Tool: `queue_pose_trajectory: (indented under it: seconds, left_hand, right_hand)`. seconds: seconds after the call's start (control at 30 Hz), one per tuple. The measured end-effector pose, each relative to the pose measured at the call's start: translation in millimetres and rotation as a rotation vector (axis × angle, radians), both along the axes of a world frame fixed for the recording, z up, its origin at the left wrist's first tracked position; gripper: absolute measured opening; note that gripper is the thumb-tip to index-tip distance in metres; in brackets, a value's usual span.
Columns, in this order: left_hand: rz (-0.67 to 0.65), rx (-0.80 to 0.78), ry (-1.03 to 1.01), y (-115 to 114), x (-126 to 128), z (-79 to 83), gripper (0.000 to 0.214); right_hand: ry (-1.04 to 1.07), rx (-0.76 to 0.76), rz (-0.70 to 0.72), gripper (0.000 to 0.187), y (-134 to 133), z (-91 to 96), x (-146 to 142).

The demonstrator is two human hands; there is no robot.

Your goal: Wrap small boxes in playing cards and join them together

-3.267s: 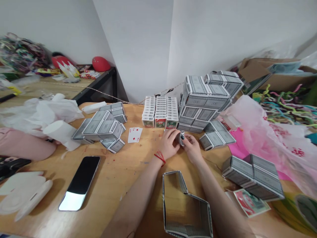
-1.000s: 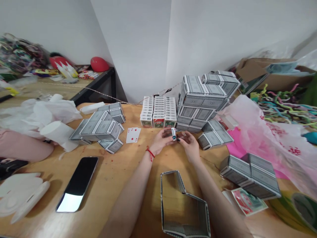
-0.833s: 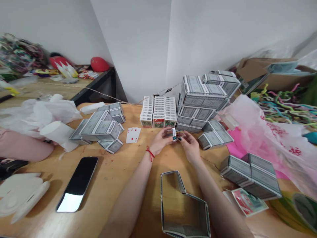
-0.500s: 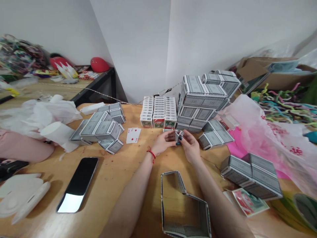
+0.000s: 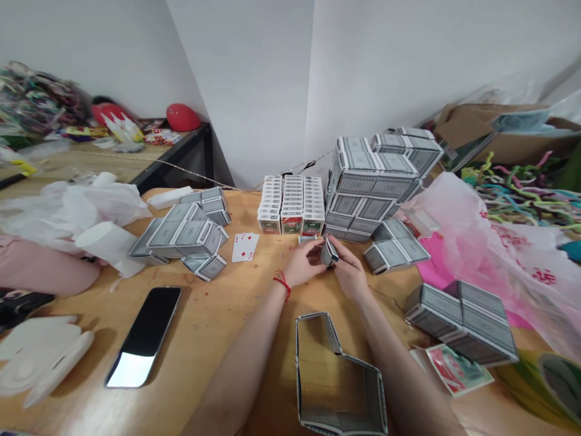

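Between my two hands, over the middle of the table, is a small folded playing card [image 5: 328,251] with a grey patterned back. My left hand [image 5: 303,264], wearing a red string bracelet, curls its fingers around the card's left side. The fingers of my right hand [image 5: 348,267] pinch it from the right. Just behind my left fingers a flat grey card piece [image 5: 307,239] partly shows. Nearer to me, between my forearms, stands an open L-shaped frame [image 5: 341,357] made of folded cards. Beyond my hands are three rows of card boxes [image 5: 292,206].
Folded-card blocks form a tall stack [image 5: 363,188] at the back right, a cluster [image 5: 184,233] at left and a block [image 5: 463,321] at right. Two loose cards [image 5: 245,247], a phone [image 5: 144,336], a paper roll [image 5: 106,245] and a pink plastic bag [image 5: 494,236] lie around.
The folded card has turned in my fingers, showing more of its grey patterned face. My left hand has shifted slightly right and its fingers have curled differently.
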State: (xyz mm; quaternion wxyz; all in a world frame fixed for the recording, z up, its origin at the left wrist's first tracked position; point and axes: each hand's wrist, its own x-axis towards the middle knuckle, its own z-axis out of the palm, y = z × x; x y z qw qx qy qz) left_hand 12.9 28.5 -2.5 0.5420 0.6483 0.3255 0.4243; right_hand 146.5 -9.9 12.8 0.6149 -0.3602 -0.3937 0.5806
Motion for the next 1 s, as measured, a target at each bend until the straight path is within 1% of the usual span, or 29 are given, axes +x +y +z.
queue_pose_trajectory:
  seconds: [0.1,0.17,0.23,0.37,0.47,0.63,0.73,0.9,1.0]
  left_hand:
    - [0.085,0.167,0.113,-1.1,2.0,-1.9,0.056]
    - [0.113,0.240,0.155,-1.5,2.4,-2.0,0.055]
    - [0.131,0.288,0.183,-1.5,2.0,-1.1,0.054]
    - [0.159,0.394,0.301,-1.6,0.2,1.6,0.053]
    - [0.173,0.472,0.388,-2.3,-0.1,3.0,0.052]
    - [0.189,0.505,0.411,-3.4,0.2,3.9,0.052]
    - [0.194,0.501,0.421,-3.7,-0.2,4.3,0.052]
    - [0.200,0.500,0.438,-3.9,-0.2,4.5,0.050]
    - [0.211,0.519,0.446,-4.1,0.6,4.7,0.049]
  right_hand:
    - [0.050,-0.052,-0.040,0.041,1.9,-2.4,0.6]
    - [0.058,-0.105,-0.116,0.036,4.4,-7.1,0.7]
    - [0.037,-0.132,-0.156,0.034,7.0,-12.9,0.8]
    - [-0.056,-0.161,-0.116,0.031,9.9,-19.9,2.1]
    - [-0.056,-0.172,-0.087,0.029,9.1,-17.7,4.0]
    - [0.025,-0.168,-0.025,0.027,6.5,-10.4,6.0]
    - [-0.004,-0.171,-0.031,0.028,7.0,-12.8,6.1]
    - [-0.217,-0.141,-0.096,0.032,10.4,-23.1,8.4]
    - [-0.367,-0.105,-0.138,0.035,11.2,-24.1,10.6]
